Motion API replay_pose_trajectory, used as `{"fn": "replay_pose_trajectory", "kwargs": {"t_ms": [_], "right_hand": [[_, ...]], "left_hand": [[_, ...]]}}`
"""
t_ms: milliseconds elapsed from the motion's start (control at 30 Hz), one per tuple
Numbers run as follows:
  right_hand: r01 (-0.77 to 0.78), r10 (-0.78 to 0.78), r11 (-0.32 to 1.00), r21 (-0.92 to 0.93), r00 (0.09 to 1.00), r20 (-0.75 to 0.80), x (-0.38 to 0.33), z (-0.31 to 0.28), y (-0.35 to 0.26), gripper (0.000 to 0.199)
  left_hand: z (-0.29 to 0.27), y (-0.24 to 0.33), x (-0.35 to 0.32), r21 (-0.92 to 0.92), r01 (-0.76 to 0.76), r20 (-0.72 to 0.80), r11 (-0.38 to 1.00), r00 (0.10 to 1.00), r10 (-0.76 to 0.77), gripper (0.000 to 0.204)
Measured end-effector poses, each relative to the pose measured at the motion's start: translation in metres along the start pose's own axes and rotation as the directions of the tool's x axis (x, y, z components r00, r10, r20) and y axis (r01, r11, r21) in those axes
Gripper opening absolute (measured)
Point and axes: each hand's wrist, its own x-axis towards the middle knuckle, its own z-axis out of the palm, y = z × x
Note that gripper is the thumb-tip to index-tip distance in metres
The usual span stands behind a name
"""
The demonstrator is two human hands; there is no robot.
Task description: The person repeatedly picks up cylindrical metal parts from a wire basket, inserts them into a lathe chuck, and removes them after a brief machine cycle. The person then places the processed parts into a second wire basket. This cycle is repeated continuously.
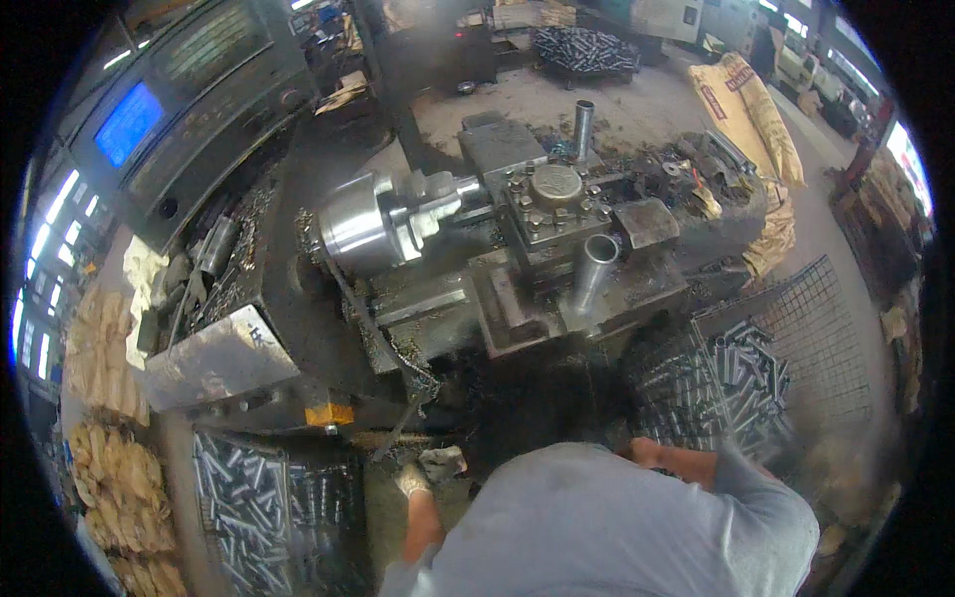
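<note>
A dark part (443, 462) is gripped by the gloved left hand (413, 480) below the lathe chuck (360, 235); the right hand's state cannot be told, being hidden beside the wire basket (796, 328).

Blue screen (127, 121), silver chuck (360, 223), grey shirt (617, 527).

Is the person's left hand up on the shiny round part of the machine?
No, the left hand is low by the machine's front edge, far below the shiny chuck.

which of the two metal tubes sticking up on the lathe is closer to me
The wider shiny steel tube at the front right of the tool post, leaning, open top showing. The slimmer grey tube stands upright farther back, behind the tool post.
</note>
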Motion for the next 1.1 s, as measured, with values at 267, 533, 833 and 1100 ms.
{"fn": "replay_pose_trajectory", "kwargs": {"t_ms": [267, 533, 833, 1100], "right_hand": [[0.277, -0.349, 0.857, -0.435, 0.932, -0.094, -0.009, -0.026, -0.056, 0.047], [0.092, -0.16, 0.813, -0.574, 0.985, -0.069, 0.0, -0.028, -0.087, 0.038], [0.141, -0.194, 0.756, -0.64, 0.981, -0.013, 0.006, -0.04, -0.083, 0.031], [0.293, -0.445, 0.828, -0.478, 0.863, -0.24, -0.077, -0.065, -0.075, 0.024]], "left_hand": [[0.015, 0.023, -0.001, -0.118, -0.065, 0.136, 0.991, 0.987, 0.081, 0.056], [0.028, -0.017, 0.038, -0.092, -0.024, 0.242, 0.995, 0.969, 0.046, 0.052], [0.026, -0.048, 0.04, 0.305, -0.301, 0.301, 0.904, 0.931, 0.208, 0.046], [0.002, -0.046, 0.045, 0.161, -0.12, 0.261, 0.98, 0.963, 0.075, 0.05]]}}
